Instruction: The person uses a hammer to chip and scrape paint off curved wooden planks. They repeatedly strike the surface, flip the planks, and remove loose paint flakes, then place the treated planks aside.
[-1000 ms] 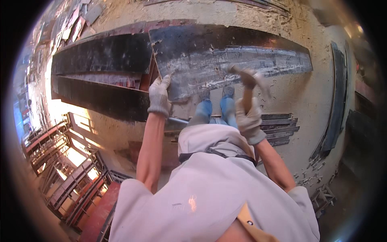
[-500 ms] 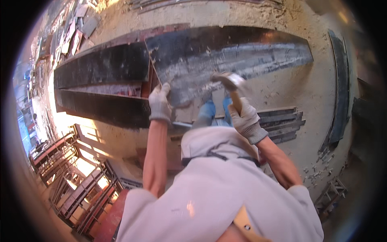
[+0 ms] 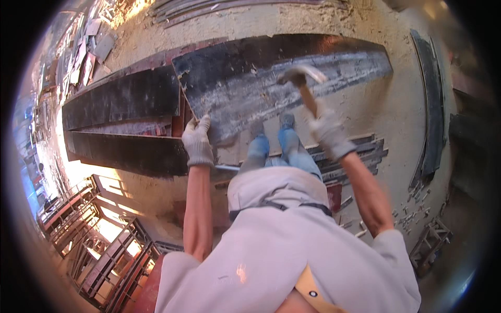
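Observation:
My left hand (image 3: 198, 142), in a grey work glove, grips the near corner of a large dark plywood form panel (image 3: 271, 78) streaked with dried cement. My right hand (image 3: 327, 130), also gloved, is closed around the wooden handle of a claw hammer (image 3: 302, 78), whose metal head is raised over the panel's middle. The panel lies across the sandy ground in front of my blue jeans and shoes (image 3: 271, 143).
A long dark formwork trough (image 3: 120, 120) with reddish ribs runs off to the left. Steel bars and strips (image 3: 360, 151) lie behind my right arm. A dark plank (image 3: 430, 104) lies at the right. Scaffold frames (image 3: 99, 245) drop away at lower left.
My right hand has lifted the hammer higher, its head now up over the panel. The left hand keeps its hold on the panel's corner. The view has shifted slightly.

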{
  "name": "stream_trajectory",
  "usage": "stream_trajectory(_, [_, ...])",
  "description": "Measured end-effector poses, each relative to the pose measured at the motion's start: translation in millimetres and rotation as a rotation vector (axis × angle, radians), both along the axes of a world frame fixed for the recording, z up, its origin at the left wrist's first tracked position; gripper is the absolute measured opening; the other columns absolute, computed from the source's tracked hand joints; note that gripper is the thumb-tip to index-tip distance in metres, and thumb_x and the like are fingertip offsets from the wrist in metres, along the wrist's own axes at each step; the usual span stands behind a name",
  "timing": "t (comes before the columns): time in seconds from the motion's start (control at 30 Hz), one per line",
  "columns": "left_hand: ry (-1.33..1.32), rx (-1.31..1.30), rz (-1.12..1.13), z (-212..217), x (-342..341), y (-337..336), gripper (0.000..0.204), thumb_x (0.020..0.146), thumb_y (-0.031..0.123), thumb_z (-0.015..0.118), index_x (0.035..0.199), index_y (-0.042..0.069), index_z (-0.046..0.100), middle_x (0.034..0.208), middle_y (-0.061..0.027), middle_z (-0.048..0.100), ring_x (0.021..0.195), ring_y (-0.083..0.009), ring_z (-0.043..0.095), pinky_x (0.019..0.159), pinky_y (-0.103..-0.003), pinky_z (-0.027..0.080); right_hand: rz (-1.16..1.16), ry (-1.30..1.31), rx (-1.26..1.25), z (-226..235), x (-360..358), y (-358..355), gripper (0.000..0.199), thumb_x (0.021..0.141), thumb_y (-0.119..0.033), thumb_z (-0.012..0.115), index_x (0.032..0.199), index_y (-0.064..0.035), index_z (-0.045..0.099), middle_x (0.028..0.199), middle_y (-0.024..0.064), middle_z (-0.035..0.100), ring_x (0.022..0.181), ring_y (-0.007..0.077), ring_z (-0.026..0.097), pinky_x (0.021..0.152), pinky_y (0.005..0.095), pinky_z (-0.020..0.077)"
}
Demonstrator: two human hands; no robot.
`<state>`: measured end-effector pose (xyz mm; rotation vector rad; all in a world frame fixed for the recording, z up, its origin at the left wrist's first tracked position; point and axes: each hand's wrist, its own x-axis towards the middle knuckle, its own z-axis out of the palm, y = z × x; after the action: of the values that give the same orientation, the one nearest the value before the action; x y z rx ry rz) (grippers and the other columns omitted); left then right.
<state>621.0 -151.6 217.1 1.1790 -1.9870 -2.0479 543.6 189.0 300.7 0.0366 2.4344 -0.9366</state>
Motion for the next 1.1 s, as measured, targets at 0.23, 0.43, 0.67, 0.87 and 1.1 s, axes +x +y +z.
stream_trajectory(0.23, [-0.03,-0.071,0.121,-19,2,12,0.03,0.095,0.012,0.076,0.117,-0.005,0.066,0.1,-0.0042,0.071,0.087,-0.011,0.063,0.082,-0.025,0.051,-0.023,0.172,-0.023,3,2,3,0.036,0.098,-0.03,0.064,0.117,-0.0001,0.061,0.098,0.0285,0.072,0.092,0.0463,0.071,0.082,0.0526,0.0555])
stream_trajectory(0.43, [-0.101,-0.052,0.14,-24,4,12,0.028,0.095,0.01,0.076,0.116,-0.005,0.066,0.099,-0.0043,0.071,0.084,-0.0113,0.064,0.079,-0.025,0.051,-0.044,0.045,0.052,-32,39,9,0.036,0.099,-0.034,0.065,0.11,0.0001,0.063,0.086,0.0247,0.071,0.082,0.0422,0.072,0.072,0.052,0.0558])
stream_trajectory(0.67, [-0.064,-0.073,0.091,-3,0,17,0.031,0.097,0.014,0.073,0.121,-0.005,0.068,0.099,-0.004,0.071,0.086,-0.0116,0.064,0.08,-0.028,0.053,-0.18,0.033,0.093,-53,75,-6,0.037,0.099,-0.036,0.065,0.11,-0.0015,0.059,0.087,0.0267,0.07,0.084,0.0455,0.071,0.075,0.0554,0.0546])
stream_trajectory(0.87, [-0.173,-0.063,0.098,30,-6,30,0.026,0.097,0.009,0.071,0.119,-0.005,0.069,0.105,-0.0066,0.072,0.087,-0.0142,0.066,0.081,-0.03,0.055,-0.206,0.141,0.008,-61,90,2,0.032,0.099,-0.032,0.063,0.11,-0.0016,0.061,0.095,0.0307,0.069,0.091,0.0482,0.07,0.076,0.056,0.0538])
stream_trajectory(1.1, [0.041,0.074,-0.039,92,-24,59,0.023,0.099,0.013,0.069,0.115,-0.003,0.067,0.101,-0.0078,0.069,0.079,-0.0148,0.065,0.067,-0.026,0.054,-0.4,0.243,0.07,-26,101,17,0.043,0.099,-0.042,0.067,0.111,-0.0001,0.063,0.082,0.0222,0.07,0.074,0.0394,0.071,0.067,0.051,0.0544])
